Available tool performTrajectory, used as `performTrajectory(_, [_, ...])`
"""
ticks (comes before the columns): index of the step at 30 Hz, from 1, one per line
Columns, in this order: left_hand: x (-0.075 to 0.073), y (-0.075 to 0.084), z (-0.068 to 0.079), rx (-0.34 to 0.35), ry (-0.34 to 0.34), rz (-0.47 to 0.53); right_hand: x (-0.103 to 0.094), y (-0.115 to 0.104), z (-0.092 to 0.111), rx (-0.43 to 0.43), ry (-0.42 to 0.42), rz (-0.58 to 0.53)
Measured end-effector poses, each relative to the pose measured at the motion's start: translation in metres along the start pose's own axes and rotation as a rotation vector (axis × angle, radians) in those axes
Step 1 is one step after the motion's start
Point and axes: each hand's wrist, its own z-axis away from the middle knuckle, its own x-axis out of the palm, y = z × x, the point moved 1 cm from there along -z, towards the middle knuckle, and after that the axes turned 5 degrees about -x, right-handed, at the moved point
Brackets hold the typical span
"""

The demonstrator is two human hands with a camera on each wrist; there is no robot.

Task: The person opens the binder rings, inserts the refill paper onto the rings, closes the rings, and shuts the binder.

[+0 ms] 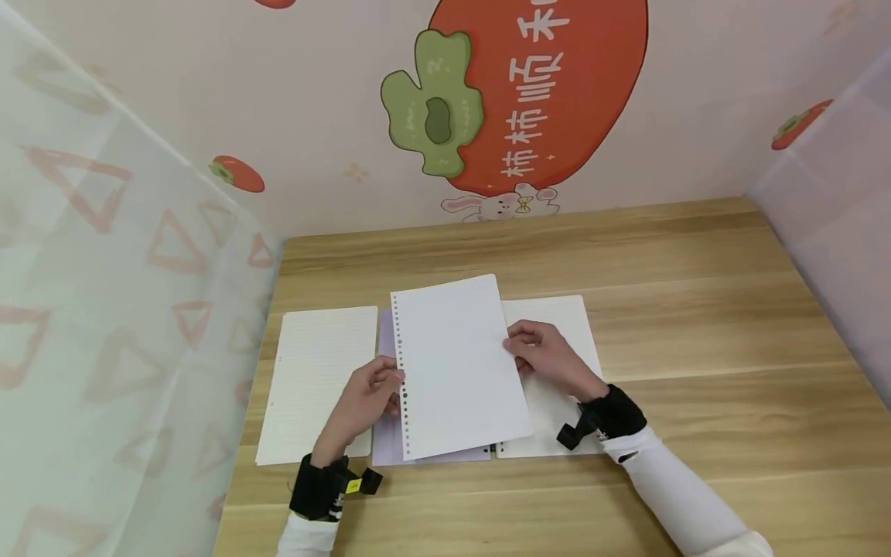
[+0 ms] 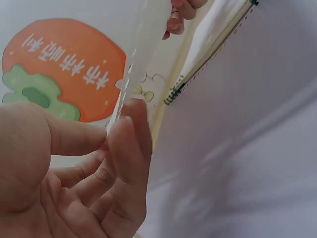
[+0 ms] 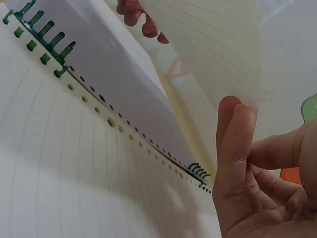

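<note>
A white loose-leaf sheet point(image 1: 455, 363) with punched holes down its left edge is held up over a ring binder. My left hand point(image 1: 365, 398) pinches its holed edge between thumb and fingers, as the left wrist view also shows. On the opposite edge, my right hand point(image 1: 550, 357) pinches the sheet between thumb and index finger. Beneath lies the opened binder, its purple cover point(image 1: 387, 452) partly hidden by the sheet. Lined pages point(image 1: 567, 325) lie on the binder's right side. Green binder rings point(image 3: 47, 32) stand apart in the right wrist view, their tips raised.
A stack of lined loose-leaf paper point(image 1: 323, 348) lies left of the binder. Everything rests on a wooden table point(image 1: 696, 325). A printed backdrop point(image 1: 313, 100) rises behind the table, and side curtains point(image 1: 139, 309) flank it.
</note>
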Motion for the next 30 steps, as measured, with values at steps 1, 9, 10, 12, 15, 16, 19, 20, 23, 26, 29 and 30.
performTrajectory(1, [0.003,0.002,-0.001,0.008,-0.004,-0.001,-0.003,0.001,0.003,0.002,0.005,0.004])
performTrajectory(9, [0.029,0.013,-0.015,0.057,-0.002,-0.019,-0.027,0.011,0.027,0.021,0.079,0.013])
performTrajectory(10, [0.033,0.014,-0.016,0.063,-0.002,-0.026,-0.030,0.012,0.030,0.022,0.089,0.015])
performTrajectory(12, [0.040,0.016,-0.019,0.076,-0.008,-0.041,-0.036,0.016,0.036,0.029,0.110,0.024])
performTrajectory(15, [0.050,0.019,-0.020,0.092,-0.038,-0.058,-0.046,0.021,0.045,0.042,0.140,0.047])
performTrajectory(16, [0.053,0.019,-0.021,0.099,-0.049,-0.064,-0.049,0.022,0.048,0.049,0.148,0.050])
performTrajectory(19, [0.063,0.021,-0.022,0.111,-0.086,-0.076,-0.058,0.024,0.056,0.064,0.168,0.057])
performTrajectory(20, [0.066,0.021,-0.022,0.112,-0.100,-0.076,-0.061,0.025,0.059,0.070,0.175,0.058])
performTrajectory(23, [0.075,0.022,-0.026,0.122,-0.136,-0.087,-0.070,0.026,0.067,0.080,0.200,0.073])
performTrajectory(26, [0.082,0.023,-0.031,0.154,-0.155,-0.123,-0.078,0.029,0.072,0.091,0.214,0.081])
performTrajectory(29, [0.086,0.023,-0.036,0.193,-0.143,-0.183,-0.085,0.033,0.076,0.100,0.217,0.068])
performTrajectory(30, [0.087,0.024,-0.038,0.210,-0.131,-0.208,-0.087,0.034,0.077,0.102,0.216,0.062])
